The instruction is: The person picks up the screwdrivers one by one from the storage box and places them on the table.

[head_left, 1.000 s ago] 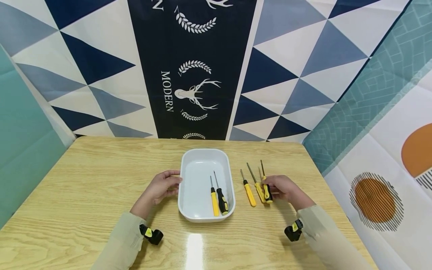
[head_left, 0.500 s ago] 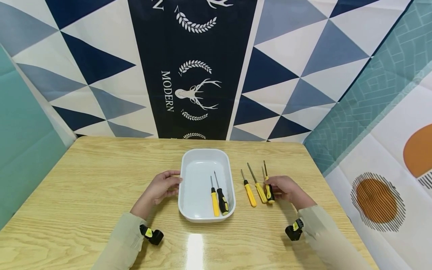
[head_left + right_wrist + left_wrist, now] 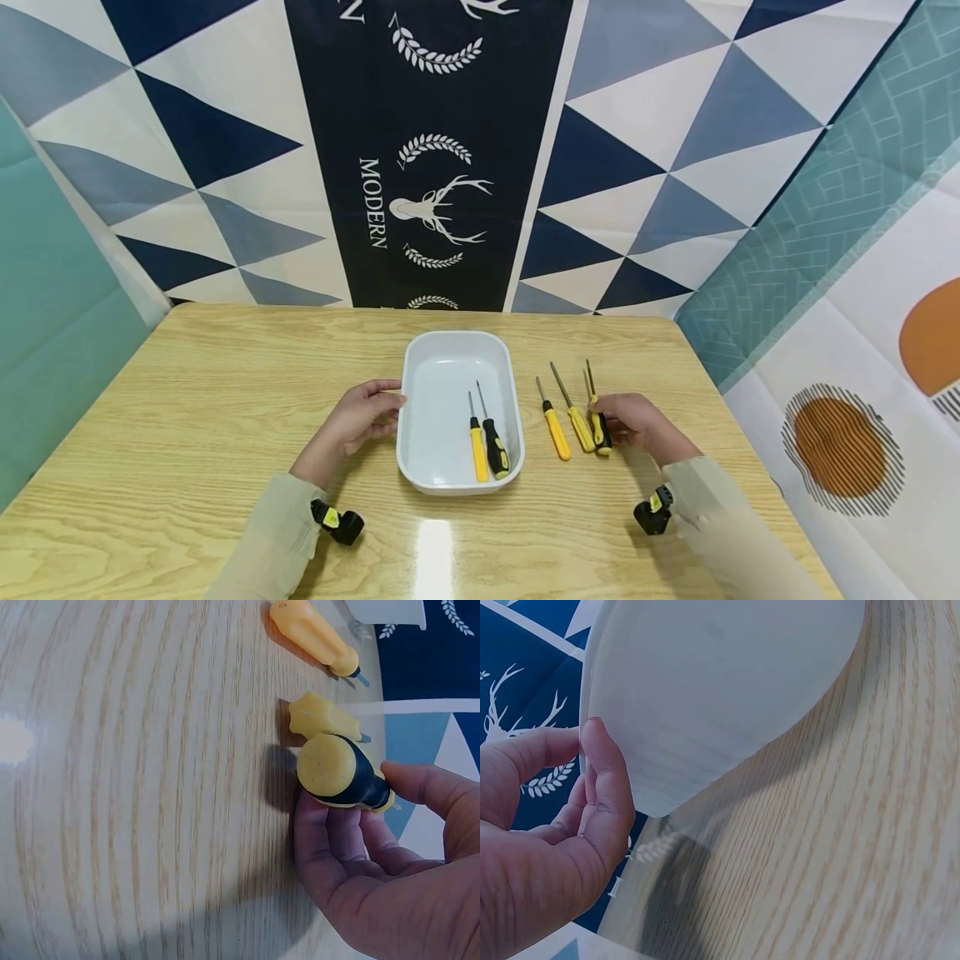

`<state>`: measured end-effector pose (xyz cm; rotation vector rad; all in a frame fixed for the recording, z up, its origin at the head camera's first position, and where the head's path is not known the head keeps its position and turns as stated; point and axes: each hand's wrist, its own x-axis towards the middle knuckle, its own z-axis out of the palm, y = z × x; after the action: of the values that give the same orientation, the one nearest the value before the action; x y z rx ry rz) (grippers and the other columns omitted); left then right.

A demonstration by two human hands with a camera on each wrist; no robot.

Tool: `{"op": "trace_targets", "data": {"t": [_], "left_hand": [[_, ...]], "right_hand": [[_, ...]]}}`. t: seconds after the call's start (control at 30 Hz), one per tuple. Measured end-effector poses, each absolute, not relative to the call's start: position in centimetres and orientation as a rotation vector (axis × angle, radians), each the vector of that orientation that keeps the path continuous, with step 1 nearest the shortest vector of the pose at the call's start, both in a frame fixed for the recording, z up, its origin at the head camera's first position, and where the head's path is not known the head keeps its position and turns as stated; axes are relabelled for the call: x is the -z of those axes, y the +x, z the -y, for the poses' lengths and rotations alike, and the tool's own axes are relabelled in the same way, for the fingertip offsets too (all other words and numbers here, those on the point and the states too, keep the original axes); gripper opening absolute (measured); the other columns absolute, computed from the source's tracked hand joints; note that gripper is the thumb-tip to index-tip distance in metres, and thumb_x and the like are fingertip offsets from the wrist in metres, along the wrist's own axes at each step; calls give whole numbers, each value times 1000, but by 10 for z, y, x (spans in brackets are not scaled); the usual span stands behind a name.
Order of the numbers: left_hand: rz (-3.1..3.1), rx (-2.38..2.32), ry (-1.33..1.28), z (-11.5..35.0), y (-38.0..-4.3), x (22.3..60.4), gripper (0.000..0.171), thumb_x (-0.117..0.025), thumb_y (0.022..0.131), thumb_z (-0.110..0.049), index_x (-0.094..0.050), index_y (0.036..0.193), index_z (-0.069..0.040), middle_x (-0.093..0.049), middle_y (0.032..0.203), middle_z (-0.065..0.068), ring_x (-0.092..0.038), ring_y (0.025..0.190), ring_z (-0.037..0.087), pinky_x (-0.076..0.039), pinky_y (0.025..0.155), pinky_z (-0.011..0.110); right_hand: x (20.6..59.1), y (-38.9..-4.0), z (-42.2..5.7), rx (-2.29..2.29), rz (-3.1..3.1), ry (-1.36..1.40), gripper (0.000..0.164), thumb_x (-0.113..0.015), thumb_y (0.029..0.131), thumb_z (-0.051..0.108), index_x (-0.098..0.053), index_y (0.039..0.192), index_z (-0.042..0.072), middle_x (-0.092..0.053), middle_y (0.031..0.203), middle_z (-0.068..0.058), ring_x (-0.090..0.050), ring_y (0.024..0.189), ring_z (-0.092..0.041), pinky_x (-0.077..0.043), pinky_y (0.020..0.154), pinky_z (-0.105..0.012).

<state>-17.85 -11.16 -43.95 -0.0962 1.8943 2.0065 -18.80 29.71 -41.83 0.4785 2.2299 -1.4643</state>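
My left hand [image 3: 366,415] is at the left side of a white plastic tray [image 3: 433,408], its thumb and fingers pinching the rim. The left wrist view shows the tray's outer wall [image 3: 735,682] beside the thumb. Inside the tray lie a yellow screwdriver [image 3: 478,450] and a black-and-yellow one [image 3: 496,450]. To the right, my right hand [image 3: 633,418] holds another black-and-yellow screwdriver [image 3: 602,435] between thumb and fingers, shaft pointing away. In the right wrist view, its handle's round yellow end [image 3: 327,765] faces the camera, and its shadow falls on the table.
Left of the held screwdriver, a ribbed yellow screwdriver [image 3: 581,429] and an orange-yellow one [image 3: 557,433] lie on the wooden table [image 3: 225,400]. A patterned cloth wall [image 3: 442,167] stands behind the table, and another [image 3: 832,433] along the right.
My right hand and its screwdriver have shifted slightly right, opening a small gap from the ribbed yellow screwdriver. My left hand and the tray stay in place.
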Motion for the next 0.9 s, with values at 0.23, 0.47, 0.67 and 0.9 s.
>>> {"op": "trace_targets", "data": {"t": [0.23, 0.47, 0.67, 0.9], "left_hand": [[-1884, -2012, -92, 113, -179, 440, 48, -58, 91, -13, -42, 133, 2, -59, 85, 2, -60, 70, 10, -55, 66, 23], [-1875, -2013, -88, 113, -178, 439, 48, -58, 91, -14, -42, 134, 3, -59, 88, 3, -60, 71, 10, -55, 66, 23], [-1874, -2013, -82, 113, -178, 439, 48, -57, 92, -13, -41, 134, 3, -60, 91, 5, -60, 72, 10, -55, 67, 23], [-1879, -2010, -76, 113, -178, 439, 47, -57, 91, -12, -42, 133, 3, -63, 93, 5, -60, 72, 11, -56, 67, 24]], "right_hand": [[415, -187, -294, 1420, -2291, 476, 48, -58, 88, 21, -48, 125, -7, -56, 94, -8, -56, 77, -15, -51, 66, -29], [416, -189, -290, 1390, -2344, 481, 48, -59, 88, 20, -50, 127, -8, -56, 103, -11, -56, 80, -13, -51, 68, -26], [419, -191, -290, 1368, -2371, 465, 50, -58, 89, 18, -47, 130, -9, -54, 118, -20, -57, 81, -12, -52, 69, -25], [416, -192, -289, 1300, -2417, 487, 51, -58, 88, 20, -47, 131, -7, -50, 125, -23, -56, 83, -13, -50, 67, -25]]}}
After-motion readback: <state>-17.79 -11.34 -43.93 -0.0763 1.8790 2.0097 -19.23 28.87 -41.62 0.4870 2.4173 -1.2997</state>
